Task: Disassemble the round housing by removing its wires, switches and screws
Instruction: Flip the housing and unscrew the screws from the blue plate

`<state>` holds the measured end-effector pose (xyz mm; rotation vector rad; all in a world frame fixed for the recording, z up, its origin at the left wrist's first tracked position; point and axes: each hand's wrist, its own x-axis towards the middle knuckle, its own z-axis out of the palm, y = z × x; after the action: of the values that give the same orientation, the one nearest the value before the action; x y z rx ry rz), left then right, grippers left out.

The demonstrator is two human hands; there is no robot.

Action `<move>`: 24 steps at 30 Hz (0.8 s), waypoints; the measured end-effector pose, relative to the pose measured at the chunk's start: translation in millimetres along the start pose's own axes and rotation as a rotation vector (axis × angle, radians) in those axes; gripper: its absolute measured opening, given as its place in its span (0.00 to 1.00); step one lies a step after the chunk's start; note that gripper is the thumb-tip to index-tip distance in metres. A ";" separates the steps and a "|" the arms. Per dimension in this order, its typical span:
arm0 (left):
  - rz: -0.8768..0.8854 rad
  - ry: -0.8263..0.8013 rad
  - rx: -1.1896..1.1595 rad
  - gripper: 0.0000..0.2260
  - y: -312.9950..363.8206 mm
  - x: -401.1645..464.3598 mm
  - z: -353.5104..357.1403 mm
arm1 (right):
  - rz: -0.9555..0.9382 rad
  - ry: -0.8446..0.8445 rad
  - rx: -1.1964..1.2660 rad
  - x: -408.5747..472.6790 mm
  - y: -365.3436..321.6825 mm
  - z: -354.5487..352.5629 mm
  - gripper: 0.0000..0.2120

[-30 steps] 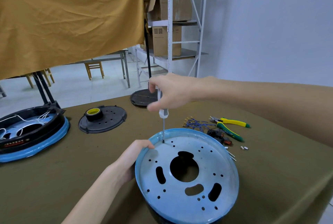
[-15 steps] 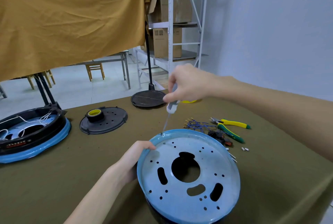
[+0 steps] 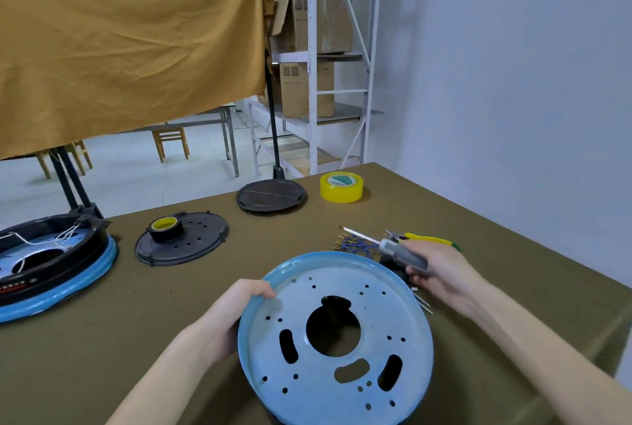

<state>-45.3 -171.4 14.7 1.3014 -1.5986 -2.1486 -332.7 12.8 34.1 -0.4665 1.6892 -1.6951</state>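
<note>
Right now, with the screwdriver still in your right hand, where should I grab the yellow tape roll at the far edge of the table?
Take the yellow tape roll across its outer wall, coming straight down from above. It lies flat on the table with its hole facing up and stands apart from the black disc beside it, so both sides look free for fingers.
</note>
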 end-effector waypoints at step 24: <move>-0.091 0.174 0.931 0.11 28.0 12.6 14.4 | -0.615 -0.375 -0.961 12.3 46.6 16.0 0.16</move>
<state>-73.0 -180.4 32.2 1.7164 -2.6099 -1.2394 -320.2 -3.4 -12.4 -1.7655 2.0904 -0.9080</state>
